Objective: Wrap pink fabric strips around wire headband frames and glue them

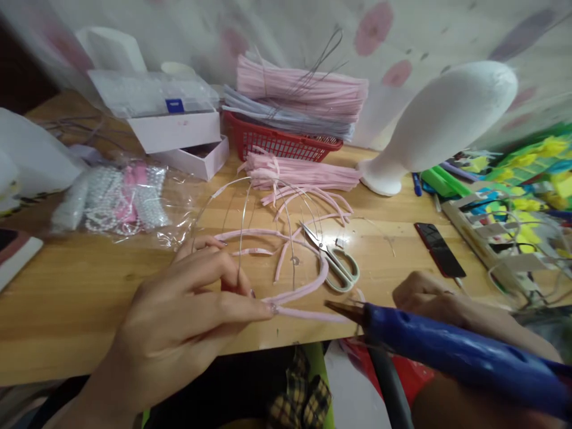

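Between the thumb and fingers of my left hand is the rim of a wire frame, a dome of thin bent wires with a pink fuzzy pipe cleaner along its lower ring. A loose pink end runs from my thumb toward the right. My right hand is closed round a blue hot glue gun, mostly behind its body. The gun's brown tip points left, close to the pink strand; contact cannot be told. Scissors lie on the table beside the frame, blades pointing away and left.
A red basket holds pink and grey pipe cleaner bundles, with another pink bundle before it. Bagged beads and boxes stand left. A white foam head stand, a phone and a power strip are right.
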Demonstrator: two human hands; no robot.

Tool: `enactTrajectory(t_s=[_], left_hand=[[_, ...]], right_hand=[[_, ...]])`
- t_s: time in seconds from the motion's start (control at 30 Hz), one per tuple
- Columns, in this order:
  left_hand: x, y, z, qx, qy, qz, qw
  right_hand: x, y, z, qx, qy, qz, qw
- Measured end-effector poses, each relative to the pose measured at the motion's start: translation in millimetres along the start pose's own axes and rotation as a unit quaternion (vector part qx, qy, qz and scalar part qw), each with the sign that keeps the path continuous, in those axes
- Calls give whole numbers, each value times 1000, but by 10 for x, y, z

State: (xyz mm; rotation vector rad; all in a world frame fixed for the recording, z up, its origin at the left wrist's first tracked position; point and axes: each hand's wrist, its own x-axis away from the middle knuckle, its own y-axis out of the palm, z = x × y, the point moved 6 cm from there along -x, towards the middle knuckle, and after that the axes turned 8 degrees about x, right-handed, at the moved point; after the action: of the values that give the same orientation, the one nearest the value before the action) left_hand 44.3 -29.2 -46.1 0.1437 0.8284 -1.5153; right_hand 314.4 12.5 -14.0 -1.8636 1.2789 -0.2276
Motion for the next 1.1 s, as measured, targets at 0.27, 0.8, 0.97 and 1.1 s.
enactTrajectory(t_s=[0.27,0.8,0.97,1.1], left_hand=[[-28,9,33,-11,13,-10,1000],[-74,3,86,-6,41,15,999],[-62,-3,80,-7,39,17,999],[-63,-5,82,-4,40,18,999]], right_hand=[[-202,222,-91,-12,-12,-5,1000],[-136,217,-64,-19,-30,-21,999],[-123,218,-32,-21,-28,-18,999],[-133,210,-56,-21,-39,-18,999]])
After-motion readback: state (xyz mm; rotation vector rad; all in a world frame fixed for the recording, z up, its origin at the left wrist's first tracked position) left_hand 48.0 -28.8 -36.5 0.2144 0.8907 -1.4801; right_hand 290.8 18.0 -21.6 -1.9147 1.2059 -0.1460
